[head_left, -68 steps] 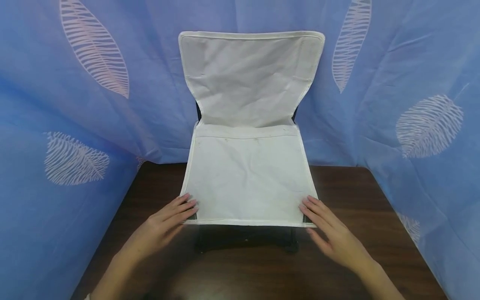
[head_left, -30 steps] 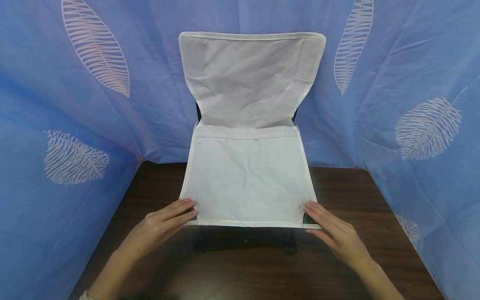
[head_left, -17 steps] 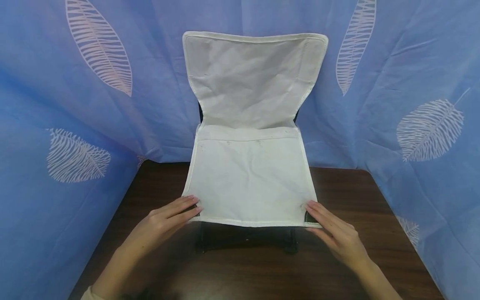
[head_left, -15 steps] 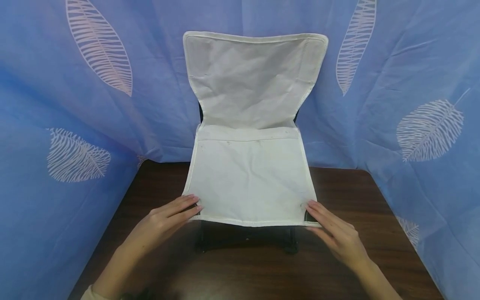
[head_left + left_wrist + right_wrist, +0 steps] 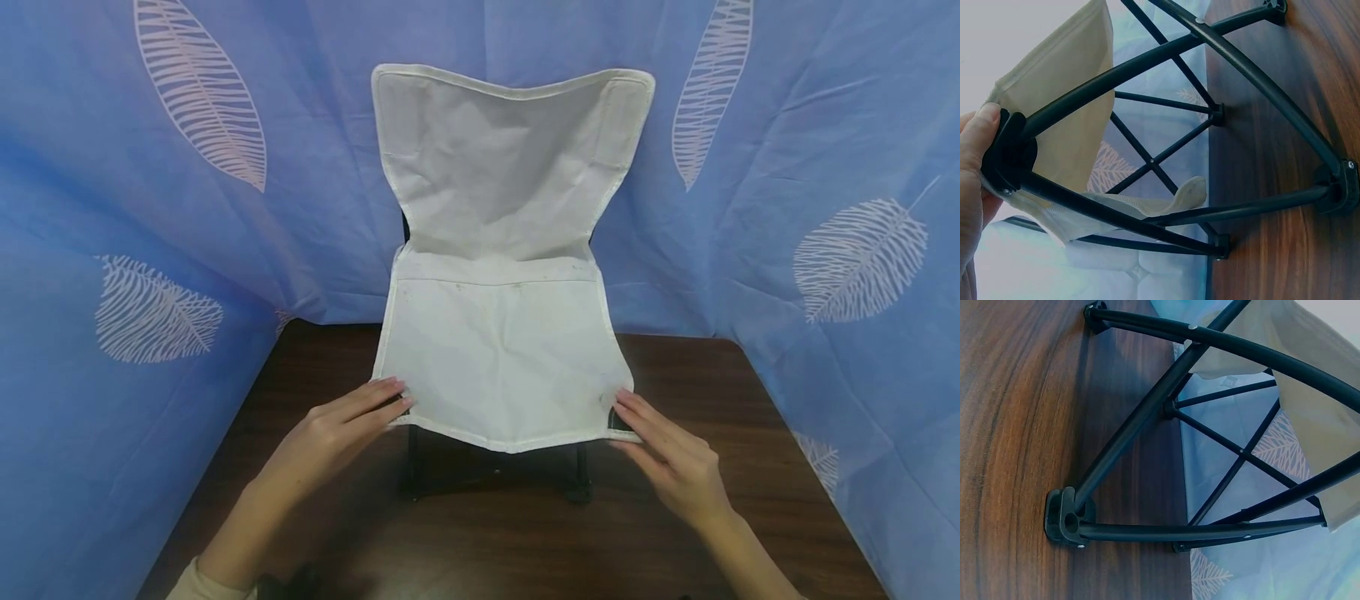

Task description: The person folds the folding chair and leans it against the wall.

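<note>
One chair (image 5: 495,350): white fabric, upright at the centre of the head view, its seat's front edge dipping in the middle.
Left hand (image 5: 330,437): lower left of centre; grips the seat's left front corner, fingers laid over the top, thumb at the black corner joint (image 5: 1010,150) in the left wrist view.
Right hand (image 5: 678,471): lower right of centre; pinches the other front corner, fingers above, thumb below the edge.
Dark tubes (image 5: 1129,431): crossing under the fabric, feet on the wood.
Table (image 5: 480,546): brown, across the bottom of the frame.
Curtain (image 5: 322,150): blue with white leaves, behind and at both sides.
</note>
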